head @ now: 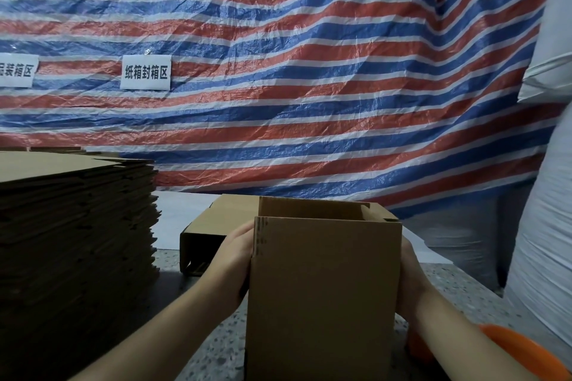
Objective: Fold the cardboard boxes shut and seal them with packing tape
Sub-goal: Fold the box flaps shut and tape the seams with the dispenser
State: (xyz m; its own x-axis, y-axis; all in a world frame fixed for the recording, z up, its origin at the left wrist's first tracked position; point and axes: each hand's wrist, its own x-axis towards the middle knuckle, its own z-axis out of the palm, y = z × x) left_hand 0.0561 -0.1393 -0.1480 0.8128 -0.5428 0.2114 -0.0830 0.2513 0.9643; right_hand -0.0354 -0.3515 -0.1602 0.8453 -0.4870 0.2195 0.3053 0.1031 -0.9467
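A brown cardboard box (322, 294) stands opened up in front of me, its top flaps raised and its inside showing at the top. My left hand (235, 266) grips its left side wall, fingers wrapped round the far edge. My right hand (408, 281) holds the right side wall, mostly hidden behind the box. No packing tape roll is clearly visible.
A tall stack of flat cardboard blanks (74, 244) fills the left. Another box (213, 232) lies on its side behind my left hand. An orange object (520, 349) sits at the lower right. A striped tarp (278, 71) hangs behind; white wrapped bulk (544, 226) stands right.
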